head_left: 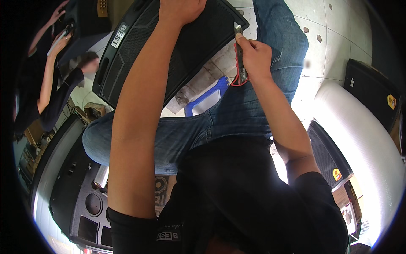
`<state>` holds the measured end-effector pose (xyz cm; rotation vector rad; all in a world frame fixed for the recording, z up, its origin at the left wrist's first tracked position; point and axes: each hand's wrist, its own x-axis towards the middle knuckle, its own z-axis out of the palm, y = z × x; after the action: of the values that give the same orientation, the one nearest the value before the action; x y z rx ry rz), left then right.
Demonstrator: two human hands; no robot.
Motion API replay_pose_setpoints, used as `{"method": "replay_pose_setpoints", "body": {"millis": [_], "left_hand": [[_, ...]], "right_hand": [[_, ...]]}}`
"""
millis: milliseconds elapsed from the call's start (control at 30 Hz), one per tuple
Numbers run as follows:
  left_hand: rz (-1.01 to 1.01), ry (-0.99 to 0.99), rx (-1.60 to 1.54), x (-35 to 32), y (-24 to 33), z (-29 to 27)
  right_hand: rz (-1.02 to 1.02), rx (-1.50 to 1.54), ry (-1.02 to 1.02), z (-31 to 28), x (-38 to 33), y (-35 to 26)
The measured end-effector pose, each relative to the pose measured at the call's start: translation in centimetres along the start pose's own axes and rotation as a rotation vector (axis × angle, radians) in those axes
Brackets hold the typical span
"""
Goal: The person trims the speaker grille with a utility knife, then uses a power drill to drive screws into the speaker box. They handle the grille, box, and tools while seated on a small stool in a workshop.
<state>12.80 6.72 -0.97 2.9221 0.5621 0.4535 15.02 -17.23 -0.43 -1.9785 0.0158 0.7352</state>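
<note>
Black loudspeaker cabinet (203, 40) lies slantwise across the top of the view, in front of the person and beyond the bent left knee, its upper part cut off by the frame. A perforated grille covers the face toward the camera, a small white label plate (119, 36) sits near its left edge, and a long slot runs along that side.

The right hand (258, 57) has its grip closed around a utility knife (241, 63) with a grey body and red edging, the thumb on its upper part. The pale tip points away from the person, right beside the cabinet's right corner; whether it touches cannot be told. The left hand (184, 9) is at the cabinet's upper part, its forearm crossing over the grille. The fingers run out of the frame, so the state of this grip cannot be told.

Between the cabinet and the blue jeans (281, 55), a blue-framed item (223, 84) shows on the floor. To the right, a large white roll (351, 118) lies between two other dark speakers (368, 91). A dark panel with round and square openings (80, 203) is at lower left. At upper left, a co-worker's hand (63, 43) holds a pale tool.
</note>
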Motion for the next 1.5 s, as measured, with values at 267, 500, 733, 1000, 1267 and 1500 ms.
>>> {"method": "replay_pose_setpoints", "body": {"millis": [267,500,733,1000,1267,1500], "left_hand": [[0.0,0.008,-0.011,-0.1,0.0,0.0],[0.013,0.036,-0.002,-0.1,0.0,0.1],[0.009,0.016,-0.002,-0.1,0.2,0.0],[-0.033,-0.02,0.012,-0.3,0.2,-0.6],[-0.024,-0.008,-0.009,-0.1,0.7,-0.4],[-0.04,-0.014,-0.021,-0.3,0.9,-0.9]], "right_hand": [[0.021,-0.088,-0.034,-0.8,0.0,-0.6],[-0.011,-0.134,-0.056,-1.4,0.3,-0.7],[0.037,-0.159,-0.129,-2.5,0.9,-1.4],[0.129,-0.088,-0.25,-3.4,1.2,-3.5],[0.125,0.126,-0.193,-2.0,-0.2,-1.1],[0.156,0.124,-0.198,-1.9,-0.9,-1.4]]}}
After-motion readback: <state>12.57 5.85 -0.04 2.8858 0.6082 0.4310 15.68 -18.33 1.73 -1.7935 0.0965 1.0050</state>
